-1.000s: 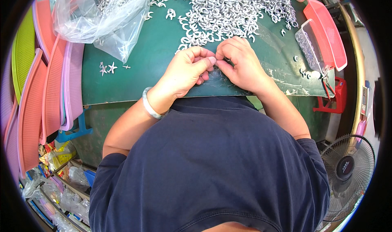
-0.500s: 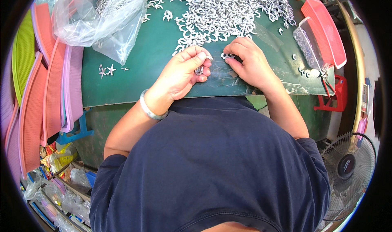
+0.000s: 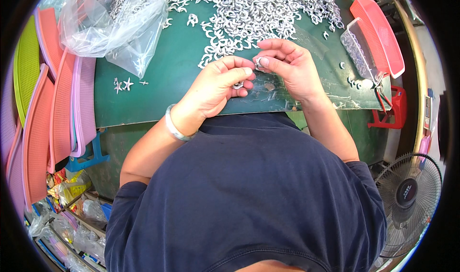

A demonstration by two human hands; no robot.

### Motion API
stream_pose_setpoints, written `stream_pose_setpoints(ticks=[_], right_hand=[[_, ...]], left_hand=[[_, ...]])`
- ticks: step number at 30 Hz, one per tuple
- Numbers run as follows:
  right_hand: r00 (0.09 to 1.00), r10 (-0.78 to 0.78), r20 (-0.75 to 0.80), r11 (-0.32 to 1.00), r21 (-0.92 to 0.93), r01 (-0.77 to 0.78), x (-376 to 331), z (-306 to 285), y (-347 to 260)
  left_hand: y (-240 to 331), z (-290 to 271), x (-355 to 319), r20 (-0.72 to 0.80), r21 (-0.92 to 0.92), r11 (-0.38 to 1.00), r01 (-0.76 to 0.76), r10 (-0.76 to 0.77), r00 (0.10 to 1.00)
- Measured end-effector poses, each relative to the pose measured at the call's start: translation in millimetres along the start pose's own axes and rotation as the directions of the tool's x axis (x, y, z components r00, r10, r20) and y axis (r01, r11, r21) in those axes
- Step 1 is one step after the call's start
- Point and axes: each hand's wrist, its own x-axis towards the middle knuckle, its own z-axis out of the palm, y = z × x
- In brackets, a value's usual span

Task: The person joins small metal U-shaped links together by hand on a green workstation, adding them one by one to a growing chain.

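My left hand (image 3: 214, 84) is closed over the near part of the green table (image 3: 163, 99), its thumb pressed against the index finger. A silvery curved metal piece (image 3: 238, 85) shows among its lower fingers. Thumb and index finger of my right hand (image 3: 296, 72) pinch a small C-shaped metal piece (image 3: 259, 63), right beside the left fingertips. Whether the left thumb also grips a piece is hidden. Just beyond both hands spreads a large heap of silvery C-shaped metal pieces (image 3: 254, 20).
At the left lie a clear plastic bag (image 3: 129, 37) of metal pieces and a few star-shaped pieces (image 3: 127, 84). Stacked coloured baskets (image 3: 40, 128) stand beside the table. To the right are a clear bin (image 3: 355, 51), a pink basket (image 3: 383, 37), a red stool (image 3: 396, 107) and a fan (image 3: 407, 195).
My right hand has lifted the C-shaped piece from the tabletop and brought it left, up to the left fingertips. Its other fingers have spread upward. The left hand has barely moved.
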Motion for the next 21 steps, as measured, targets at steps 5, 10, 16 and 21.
stream_pose_setpoints(ticks=[5,10,16,21], right_hand=[[0.996,-0.078,-0.033,0.994,-0.080,0.075,-0.9,8.2,6.2],[0.988,-0.155,-0.003,0.969,-0.193,0.152,-2.7,8.2,12.7],[0.971,-0.236,0.041,0.910,-0.342,0.235,-4.4,8.7,13.7],[0.942,-0.334,-0.009,0.833,-0.471,0.291,0.4,4.0,15.0]], left_hand=[[-1.0,7.0,0.4,-0.046,0.016,0.998,-0.057,0.057,0.997],[-7.1,8.3,2.5,-0.094,0.082,0.989,-0.127,0.135,0.986],[-9.3,9.2,3.6,-0.078,0.182,0.957,-0.224,0.242,0.967],[-7.8,6.3,3.9,-0.085,0.200,0.953,-0.229,0.250,0.965]])
